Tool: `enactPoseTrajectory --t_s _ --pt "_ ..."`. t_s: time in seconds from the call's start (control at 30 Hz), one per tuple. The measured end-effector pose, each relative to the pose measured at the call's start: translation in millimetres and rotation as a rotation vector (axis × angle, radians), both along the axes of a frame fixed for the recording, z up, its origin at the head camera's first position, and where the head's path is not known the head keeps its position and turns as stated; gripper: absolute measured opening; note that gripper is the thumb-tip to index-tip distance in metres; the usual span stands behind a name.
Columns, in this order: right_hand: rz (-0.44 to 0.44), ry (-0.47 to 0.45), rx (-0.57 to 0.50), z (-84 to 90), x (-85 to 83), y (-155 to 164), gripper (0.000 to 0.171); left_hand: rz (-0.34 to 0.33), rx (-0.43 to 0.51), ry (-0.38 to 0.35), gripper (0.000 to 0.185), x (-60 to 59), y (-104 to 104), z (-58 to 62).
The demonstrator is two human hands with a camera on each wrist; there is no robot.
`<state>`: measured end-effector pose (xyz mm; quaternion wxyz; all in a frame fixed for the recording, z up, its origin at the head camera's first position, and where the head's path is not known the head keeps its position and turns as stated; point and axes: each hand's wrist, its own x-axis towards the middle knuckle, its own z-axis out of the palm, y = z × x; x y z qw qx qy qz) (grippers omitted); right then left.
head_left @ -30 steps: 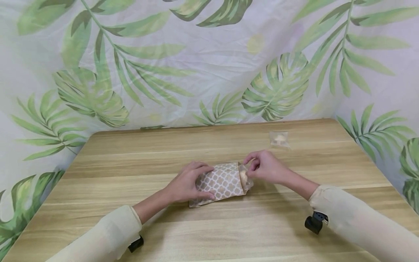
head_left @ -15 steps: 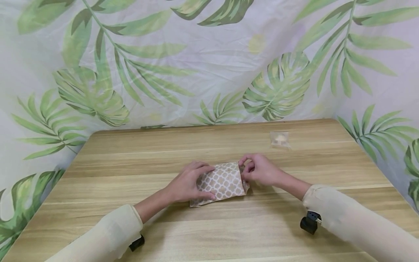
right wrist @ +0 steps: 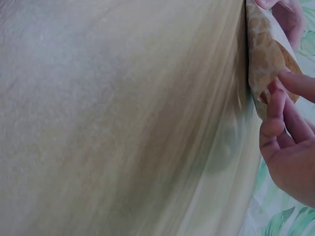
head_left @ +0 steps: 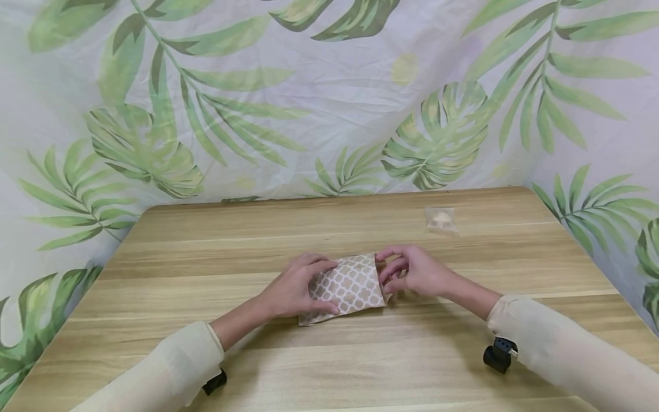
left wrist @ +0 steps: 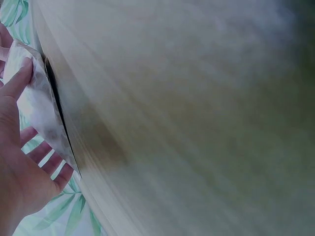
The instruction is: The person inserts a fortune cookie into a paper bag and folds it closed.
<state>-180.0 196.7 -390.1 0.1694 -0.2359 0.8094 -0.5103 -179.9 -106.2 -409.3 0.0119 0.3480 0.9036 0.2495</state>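
At the middle of the wooden table [head_left: 206, 366], the person's left hand [head_left: 293, 289] rests on the left end of a brown paper bag [head_left: 351, 285] printed with a white lattice pattern. Its fingers curl over the bag's upper edge while the thumb lies along the lower edge, so the hand holds the bag down against the tabletop. From the left wrist view, the thumb and fingers sit either side of the pale paper, gripping it.

The right hand [head_left: 414, 273] is at the bag's right end, where the mouth is. Its fingers are bent and touch the paper there, the fingertips [right wrist: 273, 101] pressed to the bag's edge in the right wrist view. Whether anything is pinched between them I cannot tell, because the fingers hide that spot.

The bag lies flat, its long side running roughly left to right, a little nearer the person than the table's centre. Both forearms wear cream sleeves, and a small black camera mount [head_left: 498, 355] hangs under the right wrist.

Farther back and to the right, well apart from both hands, 1 small clear packet [head_left: 440, 220] with something pale inside sits on the wood. Behind the table hangs a white cloth backdrop [head_left: 329, 103] printed with large green leaves.
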Motion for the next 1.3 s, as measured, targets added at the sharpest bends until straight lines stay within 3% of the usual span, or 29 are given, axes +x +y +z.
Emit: enactPoseTrajectory --t_s 0.37,0.57,0.9,1.17,1.3 --pt "-0.02 0.052 0.011 -0.4 4.4 -0.9 0.057 -0.056 -0.064 -0.016 0.11 -2.6 -5.9 3.2" --pt "-0.048 0.081 -0.007 -5.8 6.2 -2.9 0.056 -0.033 -0.092 0.02 0.108 -1.3 -7.1 1.4" --pt "-0.084 0.165 0.039 -10.9 6.5 -11.3 0.05 -0.021 -0.062 0.052 0.104 -1.8 -7.9 -1.3" --pt "-0.087 0.172 0.017 -15.5 4.9 -18.5 0.042 -0.019 -0.053 0.061 0.106 -1.0 -8.7 -1.2" --pt "-0.118 0.236 0.073 -17.5 6.6 -18.4 0.04 -0.022 -0.053 0.066 0.106 -0.8 -9.0 -1.6"
